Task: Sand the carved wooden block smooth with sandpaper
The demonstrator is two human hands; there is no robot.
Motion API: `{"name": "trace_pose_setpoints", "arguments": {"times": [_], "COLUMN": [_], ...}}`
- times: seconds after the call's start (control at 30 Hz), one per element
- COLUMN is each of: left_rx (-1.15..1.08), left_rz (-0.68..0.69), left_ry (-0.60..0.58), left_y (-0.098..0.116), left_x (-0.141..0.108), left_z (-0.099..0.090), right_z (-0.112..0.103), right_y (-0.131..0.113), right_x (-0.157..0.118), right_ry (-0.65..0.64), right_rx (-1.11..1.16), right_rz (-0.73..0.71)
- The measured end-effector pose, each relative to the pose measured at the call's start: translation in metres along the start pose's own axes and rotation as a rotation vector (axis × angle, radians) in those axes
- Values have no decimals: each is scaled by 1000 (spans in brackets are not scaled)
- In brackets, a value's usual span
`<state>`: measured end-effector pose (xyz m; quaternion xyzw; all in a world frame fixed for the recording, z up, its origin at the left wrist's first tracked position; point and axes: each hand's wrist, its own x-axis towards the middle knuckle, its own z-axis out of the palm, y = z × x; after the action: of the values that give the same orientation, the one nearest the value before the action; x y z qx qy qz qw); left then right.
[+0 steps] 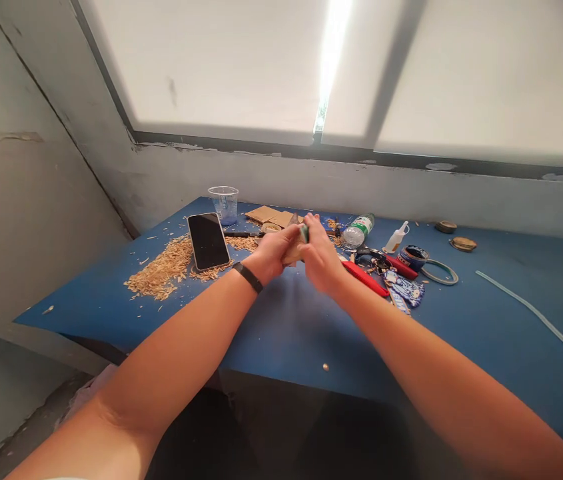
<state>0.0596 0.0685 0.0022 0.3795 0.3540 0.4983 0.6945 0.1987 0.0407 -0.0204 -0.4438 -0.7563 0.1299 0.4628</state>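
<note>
Both hands meet above the middle of the blue table [276, 333]. My left hand [276, 252] is closed around a small pale brown piece [293, 252], whose outline is mostly hidden by the fingers. Against its other side, my right hand [319, 253] is closed too, and a bit of green shows between the hands. I cannot make out what exactly the right hand grips. Just left of them, a phone [209, 241] leans upright among wood shavings [164, 268]. Flat brown cardboard pieces [263, 214] lie behind the hands.
A clear plastic cup [224, 205] stands at the back left. Right of the hands are a lying bottle [359, 231], a small white glue bottle [396, 238], red-handled tools [366, 279], a tape ring [440, 272] and wooden discs [463, 244]. A translucent stick [526, 308] lies far right.
</note>
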Motion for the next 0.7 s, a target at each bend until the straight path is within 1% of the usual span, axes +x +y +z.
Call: {"name": "trace_pose_setpoints", "arguments": {"times": [0.1, 0.2, 0.37, 0.53, 0.63, 0.7], "left_rx": [35, 64, 72, 87, 89, 86], "left_rz": [-55, -79, -45, -60, -42, -38], "left_ry": [2, 11, 63, 77, 113, 105], "left_y": [2, 3, 2, 2, 4, 3], "left_x": [0, -1, -1, -3, -5, -7], "left_z": [1, 1, 2, 4, 5, 7], "right_z": [-1, -2, 2, -2, -4, -7], "right_y": [0, 0, 1, 4, 2, 1], "right_x": [-1, 1, 0, 1, 1, 2], "right_ry": [-16, 3, -2, 23, 13, 15], "right_rx": [-11, -14, -32, -43, -32, -28], "right_rz": [-25, 7, 1, 28, -24, -44]}}
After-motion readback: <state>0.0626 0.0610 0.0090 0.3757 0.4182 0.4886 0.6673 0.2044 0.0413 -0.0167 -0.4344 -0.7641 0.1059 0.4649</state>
